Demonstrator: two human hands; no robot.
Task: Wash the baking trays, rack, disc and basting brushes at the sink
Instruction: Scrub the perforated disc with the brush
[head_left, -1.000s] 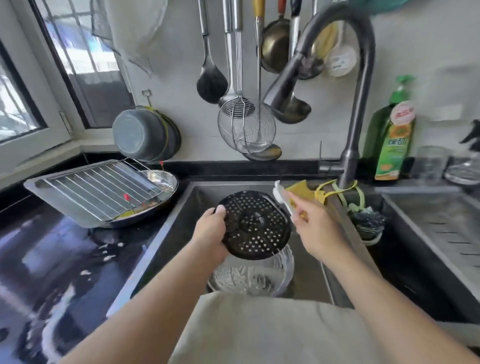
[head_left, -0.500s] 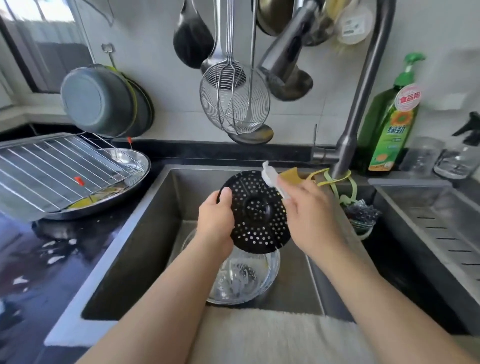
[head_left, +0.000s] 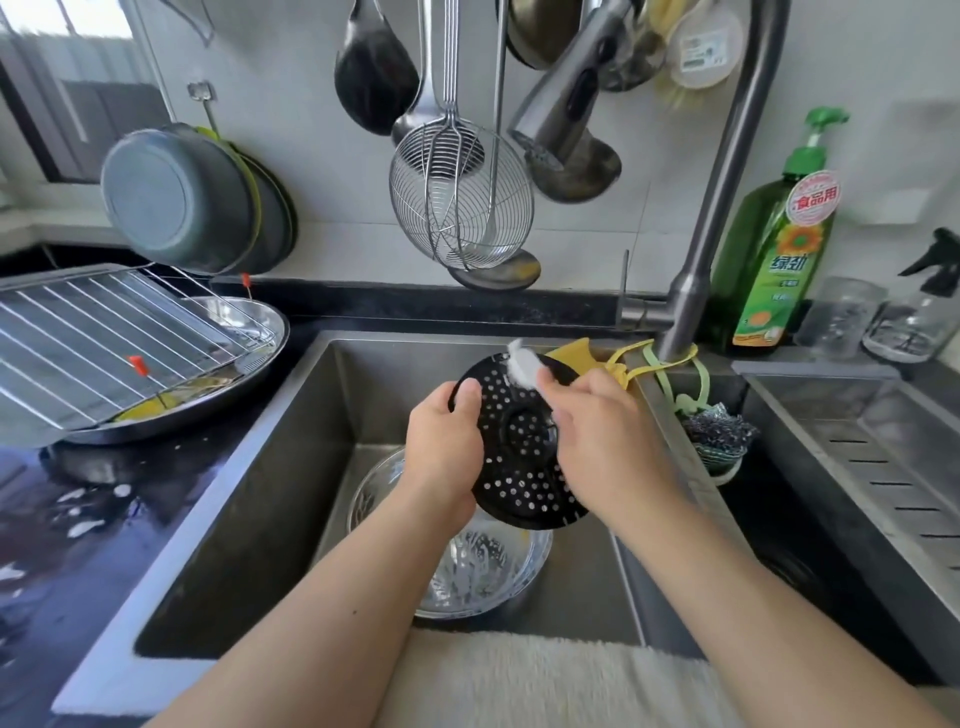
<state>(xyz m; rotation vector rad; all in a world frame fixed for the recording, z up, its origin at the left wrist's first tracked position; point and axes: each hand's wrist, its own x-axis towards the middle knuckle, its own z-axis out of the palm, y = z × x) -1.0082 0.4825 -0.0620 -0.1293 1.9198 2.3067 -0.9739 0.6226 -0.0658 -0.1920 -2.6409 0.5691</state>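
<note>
So that the cloth (head_left: 522, 364) can scrub its face, left fingers (head_left: 467, 391) grip the disc (head_left: 514, 447) tilted; right fingers (head_left: 558, 384) pinch the cloth.

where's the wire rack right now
In the head view the wire rack is at the far left, on the counter beside the sink, lying across a round steel tray below the hanging grey pan.

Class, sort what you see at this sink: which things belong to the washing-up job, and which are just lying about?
Part of the job:
perforated black disc, held by the left hand
white brush in the right hand
wire rack
metal tray

Just lying about:
glass bowl
hanging skimmer
soap bottle
spray bottle
</note>
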